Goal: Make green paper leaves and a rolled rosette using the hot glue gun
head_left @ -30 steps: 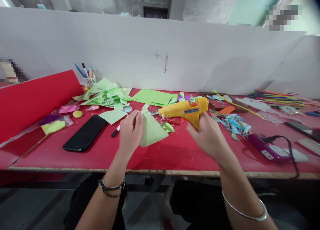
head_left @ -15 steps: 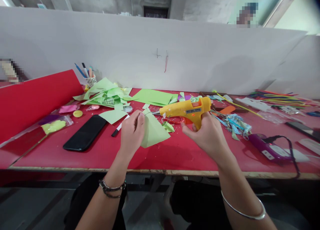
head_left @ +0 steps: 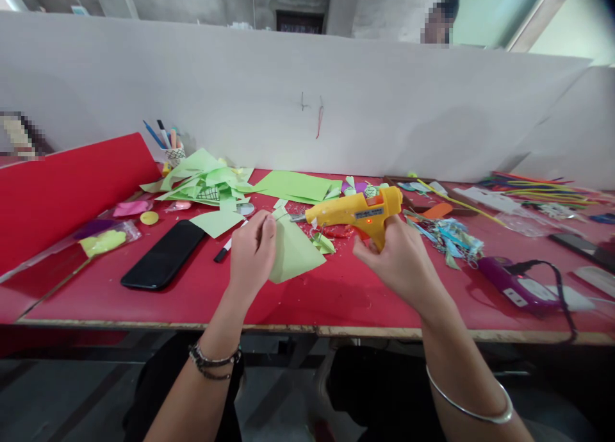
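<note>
My left hand [head_left: 253, 250] pinches the upper left part of a light green paper piece [head_left: 295, 253], which hangs tilted above the red table. A yellow hot glue gun [head_left: 353, 211] is gripped by its handle in my right hand [head_left: 398, 253]. Its nozzle points left, close to the paper's upper edge; whether they touch I cannot tell. A small orange light glows on the gun's side. Behind the gun, partly hidden, lie red-handled scissors [head_left: 336, 232] and a curled green paper scrap [head_left: 323, 243].
A black phone [head_left: 164, 255] and a marker [head_left: 223, 250] lie to the left. Cut green papers [head_left: 202, 179] are heaped behind. On the right are a purple power strip [head_left: 521, 287], tangled blue ribbons [head_left: 451, 237] and colourful pipe cleaners [head_left: 533, 189]. A white partition [head_left: 216, 96] stands at the back.
The glue gun and my right hand have shifted very slightly; the paper and left hand have moved a little left. Beyond the partition, a person has moved left.
</note>
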The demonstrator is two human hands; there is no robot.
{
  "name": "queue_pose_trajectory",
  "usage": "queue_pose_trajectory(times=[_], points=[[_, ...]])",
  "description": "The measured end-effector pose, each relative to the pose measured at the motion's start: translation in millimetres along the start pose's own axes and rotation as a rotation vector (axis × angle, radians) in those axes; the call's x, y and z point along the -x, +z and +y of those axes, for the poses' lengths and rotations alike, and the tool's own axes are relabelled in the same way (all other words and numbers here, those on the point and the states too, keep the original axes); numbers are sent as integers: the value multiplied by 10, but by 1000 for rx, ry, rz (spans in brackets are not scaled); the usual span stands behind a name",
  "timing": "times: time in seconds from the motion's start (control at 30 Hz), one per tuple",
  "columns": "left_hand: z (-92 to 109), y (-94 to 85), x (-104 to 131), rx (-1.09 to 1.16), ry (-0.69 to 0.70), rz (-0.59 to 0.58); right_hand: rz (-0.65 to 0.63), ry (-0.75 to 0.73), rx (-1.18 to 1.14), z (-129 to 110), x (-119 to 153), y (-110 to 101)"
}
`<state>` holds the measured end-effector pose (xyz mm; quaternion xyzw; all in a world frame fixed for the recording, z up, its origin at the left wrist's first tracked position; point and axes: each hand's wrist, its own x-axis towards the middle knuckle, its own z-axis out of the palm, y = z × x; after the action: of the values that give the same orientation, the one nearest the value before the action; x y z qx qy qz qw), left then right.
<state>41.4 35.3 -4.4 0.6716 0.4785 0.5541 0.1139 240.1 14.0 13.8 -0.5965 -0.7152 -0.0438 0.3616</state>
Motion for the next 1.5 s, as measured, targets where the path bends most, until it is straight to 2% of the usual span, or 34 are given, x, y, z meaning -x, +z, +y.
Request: queue_pose_trajectory(times=[0.83,1.5], points=[[-18,-12,-13,-2,46,22,7,16,53,-2,-8,3],[-51,-53,-36,-10,28,55,-65,41,59,7,-11,-20]])
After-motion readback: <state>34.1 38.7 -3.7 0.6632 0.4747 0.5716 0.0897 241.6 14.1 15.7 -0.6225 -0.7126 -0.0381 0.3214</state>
